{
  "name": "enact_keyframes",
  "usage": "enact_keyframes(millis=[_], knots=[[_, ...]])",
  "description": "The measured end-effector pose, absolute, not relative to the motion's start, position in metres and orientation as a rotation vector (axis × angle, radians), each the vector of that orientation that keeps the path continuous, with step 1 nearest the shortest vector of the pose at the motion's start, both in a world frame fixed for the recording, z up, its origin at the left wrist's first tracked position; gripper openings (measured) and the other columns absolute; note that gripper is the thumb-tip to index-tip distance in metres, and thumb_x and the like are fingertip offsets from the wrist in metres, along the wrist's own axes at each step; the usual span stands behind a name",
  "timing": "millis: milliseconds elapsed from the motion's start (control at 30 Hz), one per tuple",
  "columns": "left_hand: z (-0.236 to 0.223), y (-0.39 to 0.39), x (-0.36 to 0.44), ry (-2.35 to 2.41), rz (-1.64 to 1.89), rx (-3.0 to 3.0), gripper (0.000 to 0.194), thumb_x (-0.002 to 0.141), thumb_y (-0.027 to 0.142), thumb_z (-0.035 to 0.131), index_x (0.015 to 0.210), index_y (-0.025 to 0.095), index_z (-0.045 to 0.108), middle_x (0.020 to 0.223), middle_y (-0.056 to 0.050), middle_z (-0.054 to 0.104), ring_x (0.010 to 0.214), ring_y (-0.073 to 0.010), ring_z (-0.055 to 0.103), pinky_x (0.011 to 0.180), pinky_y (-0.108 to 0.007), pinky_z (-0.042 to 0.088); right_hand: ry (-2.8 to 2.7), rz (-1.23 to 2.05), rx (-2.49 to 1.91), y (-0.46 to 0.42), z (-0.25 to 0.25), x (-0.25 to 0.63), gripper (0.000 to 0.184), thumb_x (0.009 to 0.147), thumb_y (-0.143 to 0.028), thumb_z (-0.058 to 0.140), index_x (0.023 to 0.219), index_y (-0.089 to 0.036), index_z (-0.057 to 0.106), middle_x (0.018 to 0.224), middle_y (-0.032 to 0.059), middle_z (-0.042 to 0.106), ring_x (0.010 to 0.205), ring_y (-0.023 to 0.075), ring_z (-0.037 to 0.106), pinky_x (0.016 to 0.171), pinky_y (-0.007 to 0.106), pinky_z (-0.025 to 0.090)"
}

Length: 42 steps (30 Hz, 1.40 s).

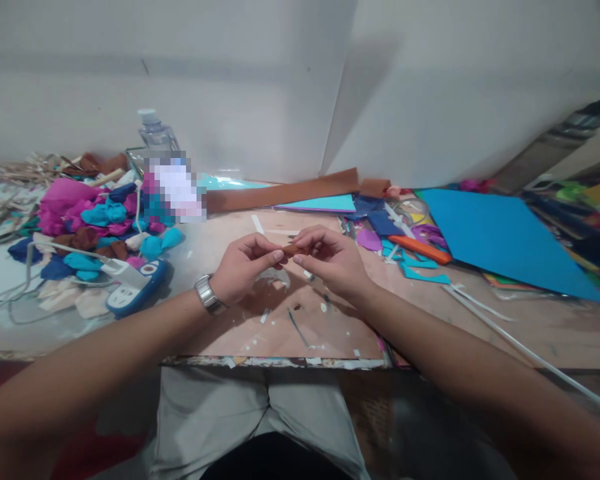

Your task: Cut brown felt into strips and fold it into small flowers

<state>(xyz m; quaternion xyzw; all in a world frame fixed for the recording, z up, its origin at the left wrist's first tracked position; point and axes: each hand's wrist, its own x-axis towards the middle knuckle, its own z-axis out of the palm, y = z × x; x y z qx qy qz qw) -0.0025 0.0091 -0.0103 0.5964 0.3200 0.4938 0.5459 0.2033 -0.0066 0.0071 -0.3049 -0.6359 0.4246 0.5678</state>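
Between my two hands, over the middle of the table, is a small piece of brown crepe paper (293,250). My left hand (247,263), with a metal watch (209,294) on its wrist, pinches the piece's left end between thumb and forefinger. The right end is pinched by the fingers of my right hand (333,260). Part of the piece is hidden by my fingertips. Just behind my hands lies a long brown paper strip (285,191), with a shorter brown piece (375,187) at its right end.
At left are a heap of crumpled coloured paper (105,213), a blue power strip (137,290) with a cable, and a clear bottle (159,137). To the right lie an orange cutter knife (420,249), a blue sheet (510,240) and a thin white strip (525,347). A wall stands behind.
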Motion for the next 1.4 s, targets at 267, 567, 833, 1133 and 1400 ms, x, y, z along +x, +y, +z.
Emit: enact_keyframes(millis=[267, 567, 833, 1133, 1400], knots=[[-0.0093, 0.0083, -0.003, 0.789, 1.124, 1.438, 0.032, 0.08, 0.039, 0.088, 0.084, 0.015, 0.068, 0.074, -0.004, 0.078, 0.067, -0.0146, 0.073, 0.068, -0.027, 0.06, -1.621, 1.004, -0.731, -0.0039, 0.0038, 0.2068, 0.024, 0.08, -0.032, 0.087, 0.097, -0.021, 0.074, 0.099, 0.0054, 0.073, 0.092, 0.0191, 0.069, 0.084, 0.035, 0.058], [-0.0072, 0.0073, -0.0049, 0.881, 1.167, 1.658, 0.029, 0.078, 0.038, 0.089, 0.087, 0.015, 0.072, 0.081, -0.006, 0.077, 0.074, -0.0159, 0.073, 0.069, -0.026, 0.058, -1.457, 1.18, -0.821, -0.0057, 0.0039, 0.2046, 0.025, 0.073, -0.027, 0.089, 0.092, -0.02, 0.075, 0.091, 0.0041, 0.076, 0.085, 0.0183, 0.072, 0.076, 0.032, 0.058], [-0.0094, 0.0076, -0.007, 0.951, 1.202, 1.853, 0.025, 0.082, 0.041, 0.086, 0.085, 0.018, 0.077, 0.084, -0.005, 0.079, 0.076, -0.0176, 0.072, 0.072, -0.028, 0.057, -1.567, 1.071, -0.892, -0.0106, 0.0048, 0.1998, 0.022, 0.078, -0.027, 0.084, 0.095, -0.018, 0.073, 0.091, 0.0046, 0.075, 0.083, 0.0168, 0.069, 0.076, 0.03, 0.055], [-0.0013, 0.0037, -0.0075, 0.916, 1.22, 2.066, 0.023, 0.089, 0.041, 0.078, 0.096, 0.019, 0.08, 0.092, -0.007, 0.082, 0.081, -0.0181, 0.074, 0.077, -0.028, 0.06, -1.566, 1.092, -0.909, -0.0117, 0.0099, 0.2007, 0.017, 0.077, -0.025, 0.082, 0.09, -0.018, 0.072, 0.085, 0.0024, 0.071, 0.077, 0.0154, 0.064, 0.07, 0.028, 0.051], [-0.0011, 0.0078, -0.0101, 0.79, 1.259, 2.206, 0.016, 0.091, 0.035, 0.077, 0.1, 0.022, 0.082, 0.094, -0.007, 0.082, 0.083, -0.0172, 0.075, 0.079, -0.028, 0.058, -1.428, 1.334, -0.88, -0.0116, 0.0045, 0.1991, 0.034, 0.073, -0.019, 0.083, 0.101, -0.021, 0.064, 0.088, -0.0007, 0.071, 0.078, 0.0137, 0.066, 0.07, 0.025, 0.049]])
